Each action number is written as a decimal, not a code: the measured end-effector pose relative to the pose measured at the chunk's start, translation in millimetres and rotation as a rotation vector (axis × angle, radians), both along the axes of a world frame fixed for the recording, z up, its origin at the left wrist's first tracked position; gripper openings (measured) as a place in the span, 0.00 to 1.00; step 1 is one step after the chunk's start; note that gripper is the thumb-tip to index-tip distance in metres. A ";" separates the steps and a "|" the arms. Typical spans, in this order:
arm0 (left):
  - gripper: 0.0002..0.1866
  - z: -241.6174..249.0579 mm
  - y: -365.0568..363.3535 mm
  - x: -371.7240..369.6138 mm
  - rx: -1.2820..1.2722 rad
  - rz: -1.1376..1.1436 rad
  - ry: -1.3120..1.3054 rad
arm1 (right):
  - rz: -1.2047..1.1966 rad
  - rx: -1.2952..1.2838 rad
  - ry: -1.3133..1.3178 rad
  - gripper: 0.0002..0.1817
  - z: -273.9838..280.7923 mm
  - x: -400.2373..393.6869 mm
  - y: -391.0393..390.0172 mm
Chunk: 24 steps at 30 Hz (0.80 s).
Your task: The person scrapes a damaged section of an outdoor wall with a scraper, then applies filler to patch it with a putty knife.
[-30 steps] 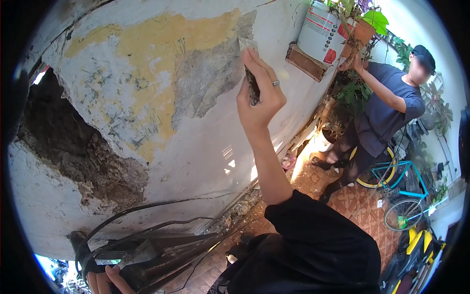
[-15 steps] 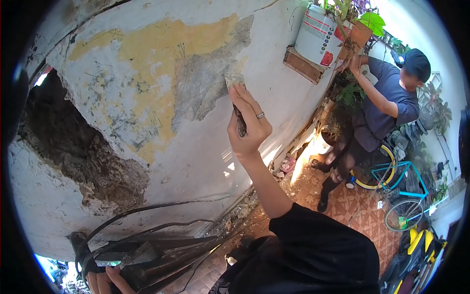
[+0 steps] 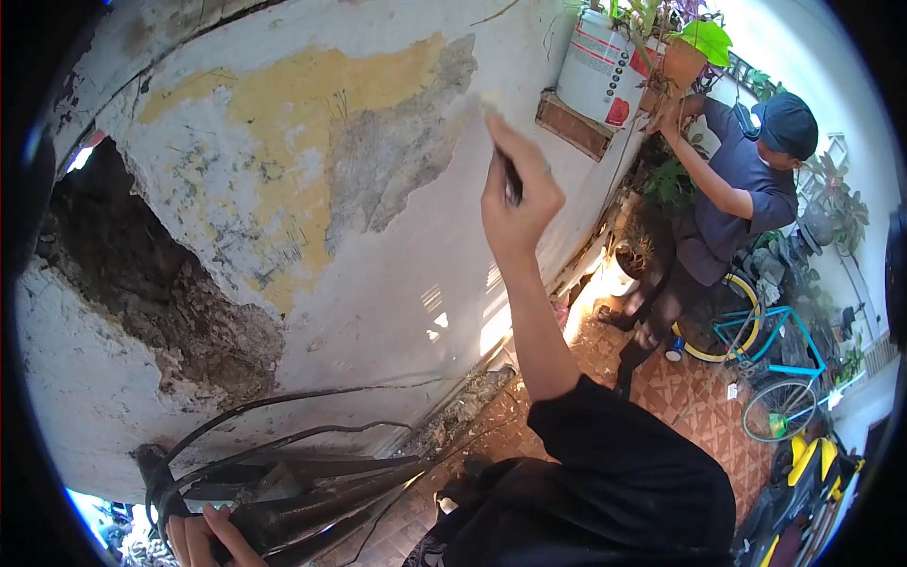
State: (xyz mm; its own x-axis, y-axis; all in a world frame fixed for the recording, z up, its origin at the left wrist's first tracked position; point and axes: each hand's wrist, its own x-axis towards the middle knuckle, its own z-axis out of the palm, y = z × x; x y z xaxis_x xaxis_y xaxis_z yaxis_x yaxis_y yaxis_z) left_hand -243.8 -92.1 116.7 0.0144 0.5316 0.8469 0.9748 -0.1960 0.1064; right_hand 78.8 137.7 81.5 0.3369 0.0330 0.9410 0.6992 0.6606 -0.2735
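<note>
One scraper-like tool (image 3: 512, 181) sits in the closed grip of the right hand (image 3: 531, 206), its long axis running up and slightly left in view, its blurred tip beyond the fingers. Bare grey patch (image 3: 392, 161) on the wall (image 3: 406, 293) lies left of that tip; contact is unclear. Farther off, lower left, the left hand (image 3: 206, 541) rests by a black bundle (image 3: 283, 522); its grip cannot be told.

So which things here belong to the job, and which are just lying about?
Seemingly in the job:
the tool, blurred, in the right hand;
the patchy wall before it.

Seemingly just about:
the bicycle on the right;
the white bucket among the plants;
the yellow-and-black gear.
</note>
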 end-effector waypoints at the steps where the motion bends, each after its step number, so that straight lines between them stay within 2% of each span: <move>1: 0.20 0.0 0.7 1.2 0.010 0.004 -0.008 | 0.001 -0.053 -0.030 0.24 -9.6 -2.3 -7.9; 6: 0.20 0.8 0.6 2.6 0.012 0.004 -0.004 | 0.001 -0.081 -0.188 0.25 -27.1 -22.6 -12.5; 17: 0.20 1.5 2.6 -0.4 0.012 -0.019 0.042 | -0.049 -0.052 0.047 0.28 -19.7 -55.2 2.1; 20: 0.20 2.6 3.0 1.6 0.033 -0.038 0.021 | -0.100 -0.031 0.111 0.26 -5.7 -68.6 7.1; 24: 0.20 1.3 -0.1 0.0 -0.018 -0.007 0.022 | -0.072 -0.012 0.136 0.27 2.3 -60.1 8.7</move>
